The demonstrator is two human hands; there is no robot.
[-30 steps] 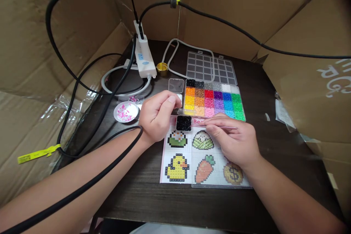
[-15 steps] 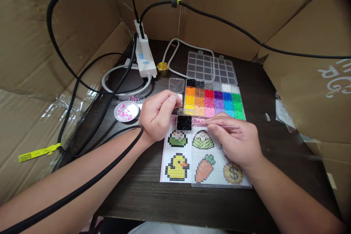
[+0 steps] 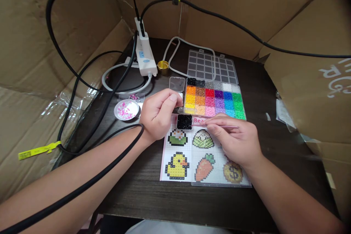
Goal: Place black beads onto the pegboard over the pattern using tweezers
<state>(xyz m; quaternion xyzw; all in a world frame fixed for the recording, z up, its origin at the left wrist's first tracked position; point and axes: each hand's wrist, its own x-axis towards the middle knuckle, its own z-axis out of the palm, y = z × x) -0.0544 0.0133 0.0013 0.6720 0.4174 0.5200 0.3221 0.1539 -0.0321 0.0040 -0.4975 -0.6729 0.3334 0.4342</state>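
"Firstly, how is your right hand (image 3: 238, 140) engaged?"

"Your thumb and fingers are clamped on the pink tweezers (image 3: 229, 127), held nearly level over the pattern sheet (image 3: 175, 149). The points face left, toward your box of black beads (image 3: 184, 121); whether they are together or touching it, I cannot tell you."

"And your left hand (image 3: 159, 113)?"

"You have it raised with the fingers curled in and the thumb against the forefinger. I cannot tell whether you hold anything inside. Your fingertips are nearest the small clear lid (image 3: 177, 84), which stands open behind them."

"Where does your bead box sit?"

"On the upper part of your sheet, upright, its own lid (image 3: 187, 110) swung open at the back. Below it you have the printed yellow duck (image 3: 177, 170) and, under a clear pegboard (image 3: 219, 185), the carrot (image 3: 204, 168)."

"What else surrounds you?"

"Behind your right hand, the multicoloured bead organizer (image 3: 215, 97); to your left, a white dish (image 3: 126, 119) of pink and white beads."
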